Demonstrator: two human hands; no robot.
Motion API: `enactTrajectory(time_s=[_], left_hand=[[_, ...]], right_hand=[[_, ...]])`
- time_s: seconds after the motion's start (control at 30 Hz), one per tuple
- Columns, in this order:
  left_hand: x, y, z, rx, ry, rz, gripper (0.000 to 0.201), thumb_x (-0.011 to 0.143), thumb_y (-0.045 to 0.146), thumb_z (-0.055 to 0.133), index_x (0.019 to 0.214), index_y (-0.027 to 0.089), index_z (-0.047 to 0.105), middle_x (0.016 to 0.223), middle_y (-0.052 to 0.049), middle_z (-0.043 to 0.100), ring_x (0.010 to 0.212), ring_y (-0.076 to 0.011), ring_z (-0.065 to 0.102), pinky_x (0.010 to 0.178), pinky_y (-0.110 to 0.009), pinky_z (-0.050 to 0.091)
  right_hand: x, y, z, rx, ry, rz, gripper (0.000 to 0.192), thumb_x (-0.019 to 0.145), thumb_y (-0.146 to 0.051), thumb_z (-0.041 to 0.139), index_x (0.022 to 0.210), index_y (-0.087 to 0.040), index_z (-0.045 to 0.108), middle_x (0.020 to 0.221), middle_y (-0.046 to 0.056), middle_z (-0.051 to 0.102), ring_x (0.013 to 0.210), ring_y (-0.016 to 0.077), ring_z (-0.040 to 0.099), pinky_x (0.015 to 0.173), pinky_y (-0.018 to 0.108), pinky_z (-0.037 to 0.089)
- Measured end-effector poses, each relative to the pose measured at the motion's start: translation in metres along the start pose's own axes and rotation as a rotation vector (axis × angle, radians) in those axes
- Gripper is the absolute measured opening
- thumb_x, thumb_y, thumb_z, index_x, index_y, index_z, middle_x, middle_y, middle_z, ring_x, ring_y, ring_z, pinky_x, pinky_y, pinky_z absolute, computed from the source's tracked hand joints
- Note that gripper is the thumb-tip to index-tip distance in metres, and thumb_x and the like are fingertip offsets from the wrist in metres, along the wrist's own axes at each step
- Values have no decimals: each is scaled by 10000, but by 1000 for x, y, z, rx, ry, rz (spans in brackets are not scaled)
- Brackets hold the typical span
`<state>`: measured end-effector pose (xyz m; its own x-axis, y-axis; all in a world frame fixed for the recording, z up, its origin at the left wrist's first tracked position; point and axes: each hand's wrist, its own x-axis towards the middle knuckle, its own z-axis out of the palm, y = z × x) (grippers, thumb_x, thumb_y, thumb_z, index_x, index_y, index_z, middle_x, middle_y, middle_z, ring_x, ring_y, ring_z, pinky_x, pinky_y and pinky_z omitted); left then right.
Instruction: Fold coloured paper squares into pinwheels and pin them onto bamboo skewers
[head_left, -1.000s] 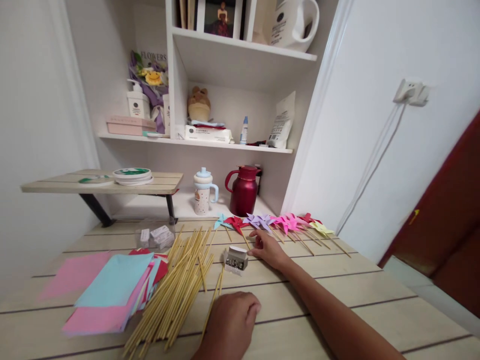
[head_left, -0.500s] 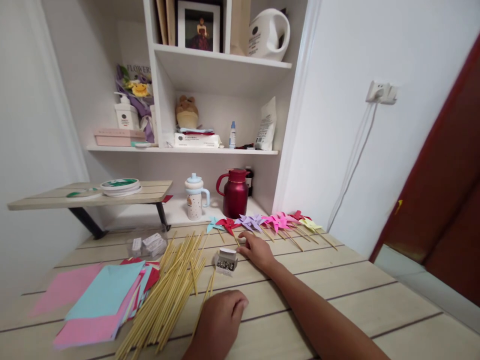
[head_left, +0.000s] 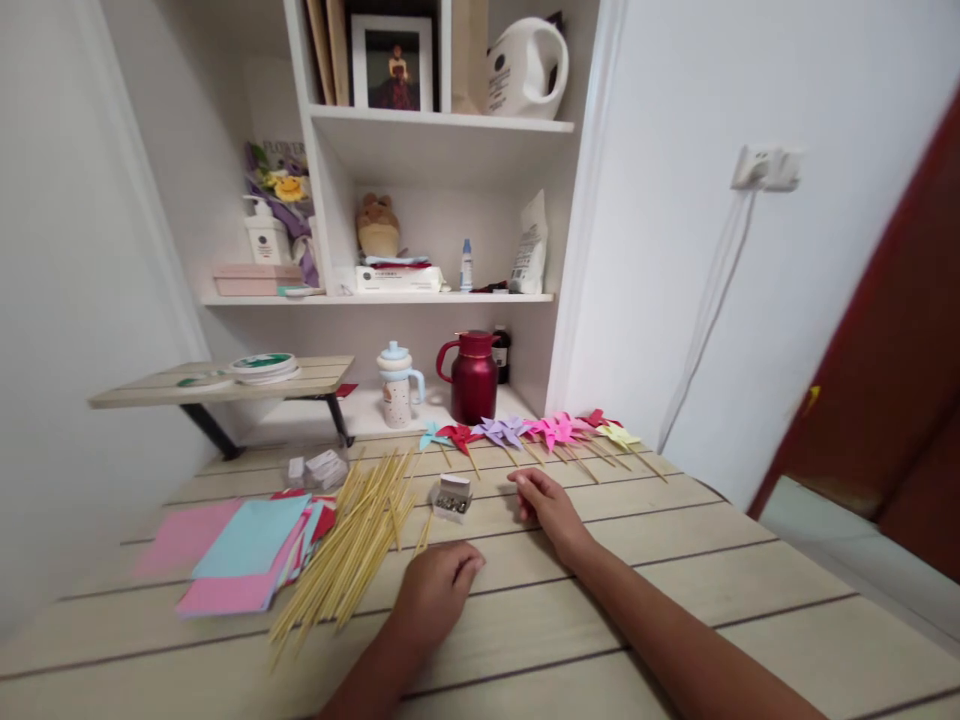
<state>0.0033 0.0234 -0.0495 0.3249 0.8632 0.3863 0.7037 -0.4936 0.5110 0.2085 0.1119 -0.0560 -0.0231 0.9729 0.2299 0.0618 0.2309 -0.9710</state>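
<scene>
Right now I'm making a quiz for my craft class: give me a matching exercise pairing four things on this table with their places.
1 paper sheets
2 pin box
3 pinwheels
4 right hand

a in a row at the table's far edge
b far left, left of the wooden sticks
c just right of the pin box
d between the sticks and the right hand

1-b, 2-d, 3-a, 4-c

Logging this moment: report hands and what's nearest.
Left hand flat on table, empty. Right hand empty, beside pin box. Bamboo sticks left.
</scene>
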Motion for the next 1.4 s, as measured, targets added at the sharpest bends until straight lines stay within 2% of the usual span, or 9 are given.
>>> enactTrajectory(time_s=[0.27, 0.43, 0.6, 0.73, 0.83, 0.97, 1.13, 1.27, 1.4], left_hand=[[-16, 15, -1, 181, 116, 267, 241, 926, 272, 477, 919, 232, 714, 794, -39, 755, 726, -161, 683, 724, -276, 492], [-23, 24, -10, 269, 240, 316, 216, 919, 261, 496, 922, 229, 710, 703, -37, 738, 654, -161, 680, 672, -284, 488], [-39, 15, -49, 351, 430, 186, 277, 944, 212, 440, 1094, 210, 673, 870, -50, 758, 772, -157, 686, 741, -300, 486], [-60, -25, -99, 461, 572, -47, 286, 938, 202, 432, 1062, 202, 690, 989, -97, 714, 947, -221, 642, 859, -378, 467], [-77, -57, -130, 550, 643, -247, 335, 917, 248, 464, 1192, 184, 644, 1229, -176, 592, 1162, -325, 531, 962, -513, 386], [-95, -87, -151, 589, 583, -394, 408, 923, 336, 464, 1292, 202, 572, 1387, -173, 497, 1302, -322, 420, 1051, -544, 273], [-103, -110, -152, 537, 394, -504, 317, 914, 382, 477, 1126, 254, 675, 1241, -112, 658, 1172, -282, 558, 1038, -539, 282], [-102, -114, -150, 528, 359, -538, 358, 896, 442, 491, 1153, 263, 665, 1293, -109, 638, 1219, -286, 531, 1076, -559, 205], [-99, -105, -151, 521, 344, -540, 374, 831, 461, 574, 1130, 262, 681, 1285, -108, 649, 1208, -296, 545, 1098, -565, 153]], right_hand=[[-5, -1, 1, 45, -62, 50, 432, 722, -547, 680, 934, -173, 636, 533, -57, 497, 484, 117, 467, 505, 263, 395], [-7, 1, -3, 20, -98, 68, 460, 720, -544, 683, 982, -170, 630, 545, -51, 509, 506, 127, 484, 510, 266, 378], [-7, 1, -6, -30, -146, 85, 459, 730, -529, 689, 1007, -167, 633, 547, -42, 522, 530, 135, 488, 545, 281, 379], [-6, 1, -9, -54, -185, 104, 460, 735, -543, 687, 1006, -174, 649, 576, -31, 533, 564, 146, 516, 578, 289, 406], [-5, 3, -11, -60, -207, 117, 462, 729, -561, 690, 987, -179, 665, 603, -21, 551, 575, 147, 523, 576, 285, 408], [-4, 5, -13, -64, -224, 129, 442, 722, -571, 694, 950, -194, 683, 598, -25, 559, 582, 143, 524, 586, 275, 422], [-2, 7, -13, -77, -231, 130, 443, 720, -579, 690, 944, -196, 690, 616, -19, 569, 598, 145, 538, 600, 272, 442], [-1, 7, -14, -88, -246, 124, 460, 729, -585, 678, 958, -186, 686, 622, -10, 577, 595, 148, 529, 590, 275, 434], [-2, 6, -15, -90, -253, 123, 451, 734, -571, 683, 958, -180, 688, 619, -8, 573, 599, 146, 523, 594, 274, 434]])
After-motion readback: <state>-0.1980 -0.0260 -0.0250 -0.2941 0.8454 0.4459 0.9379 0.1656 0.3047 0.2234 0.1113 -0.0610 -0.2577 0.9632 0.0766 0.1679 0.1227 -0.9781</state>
